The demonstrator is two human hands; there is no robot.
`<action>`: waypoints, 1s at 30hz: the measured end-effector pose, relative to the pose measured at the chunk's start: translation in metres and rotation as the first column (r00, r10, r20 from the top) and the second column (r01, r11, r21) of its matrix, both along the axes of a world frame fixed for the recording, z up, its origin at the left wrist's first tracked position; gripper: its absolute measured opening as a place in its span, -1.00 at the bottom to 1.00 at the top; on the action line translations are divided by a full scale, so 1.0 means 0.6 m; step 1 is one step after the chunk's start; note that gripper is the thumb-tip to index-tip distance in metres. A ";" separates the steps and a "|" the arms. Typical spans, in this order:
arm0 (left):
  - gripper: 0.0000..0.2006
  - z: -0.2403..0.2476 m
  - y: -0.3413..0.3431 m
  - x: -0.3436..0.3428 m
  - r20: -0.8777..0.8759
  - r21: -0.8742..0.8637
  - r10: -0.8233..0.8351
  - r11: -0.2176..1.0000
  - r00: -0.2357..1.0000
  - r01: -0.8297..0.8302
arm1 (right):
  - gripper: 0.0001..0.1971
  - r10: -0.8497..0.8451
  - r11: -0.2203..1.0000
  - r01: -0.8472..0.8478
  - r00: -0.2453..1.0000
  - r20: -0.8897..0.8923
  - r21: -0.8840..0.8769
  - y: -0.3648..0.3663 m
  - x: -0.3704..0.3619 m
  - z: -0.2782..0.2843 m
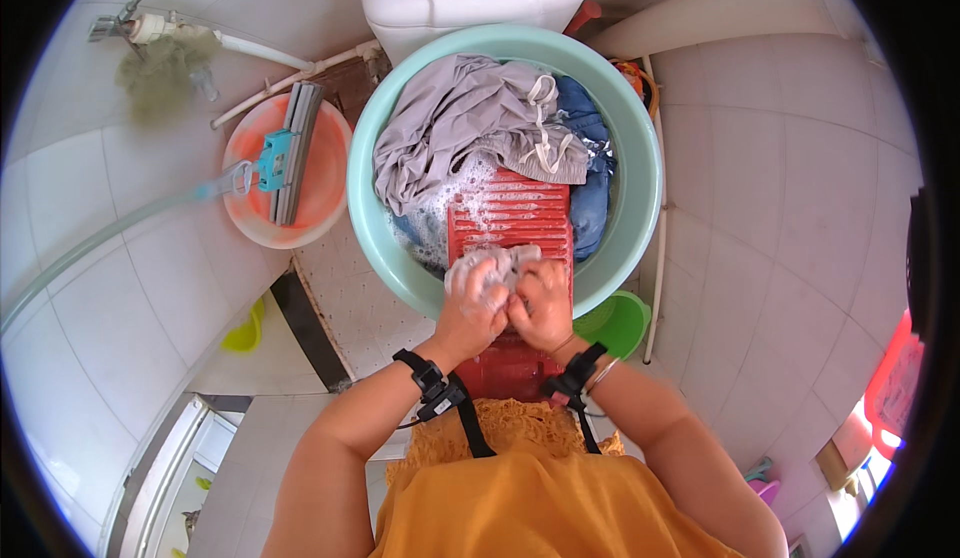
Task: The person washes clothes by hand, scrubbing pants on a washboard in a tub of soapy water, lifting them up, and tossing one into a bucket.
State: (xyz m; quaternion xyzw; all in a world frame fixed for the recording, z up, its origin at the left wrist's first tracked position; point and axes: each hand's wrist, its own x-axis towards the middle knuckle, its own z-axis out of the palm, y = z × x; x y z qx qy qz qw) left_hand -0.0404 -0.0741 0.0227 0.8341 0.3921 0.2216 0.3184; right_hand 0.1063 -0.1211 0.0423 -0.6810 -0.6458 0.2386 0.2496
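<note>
Left hand [472, 303] and right hand [542, 303] — fingers clamped on pale, soapy cloth [524, 254] over the red washboard [515, 223], by the teal tub's [642, 183] near rim — slickness could make it slip, knuckles scraping the ridges.

pale tiled walls [735, 188] | light floor [345, 293] | white cistern [475, 3] | bright light [848, 514], lower right

You have the cloth [522, 254] bunched between your left hand [472, 296] and your right hand [542, 301], pale, wet and crumpled, an edge showing past your fingers. Under and just beyond your hands lies the board [512, 220], red, with ridges running crosswise, wet and streaked with white suds, mostly left of centre.
</note>
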 end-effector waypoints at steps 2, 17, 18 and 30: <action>-0.68 -0.029 0.009 0.011 -0.077 0.126 -0.013 0.992 0.997 0.023 | -0.78 -0.055 0.998 0.056 0.994 0.095 -0.017 0.030 0.004 -0.041; -0.55 -0.029 -0.056 -0.028 -0.128 -0.006 -0.129 0.992 0.983 0.129 | -0.79 0.025 0.999 -0.020 0.996 0.083 -0.050 -0.013 -0.008 0.003; -0.55 -0.065 -0.046 -0.018 -0.189 0.128 -0.127 0.980 0.974 0.153 | -0.79 0.022 1.000 -0.023 0.982 0.187 0.007 0.006 -0.007 -0.021; -0.55 0.011 0.027 0.007 -0.060 -0.136 -0.074 0.989 0.995 0.066 | -0.69 0.048 0.989 -0.037 0.996 -0.071 0.142 0.069 0.061 0.008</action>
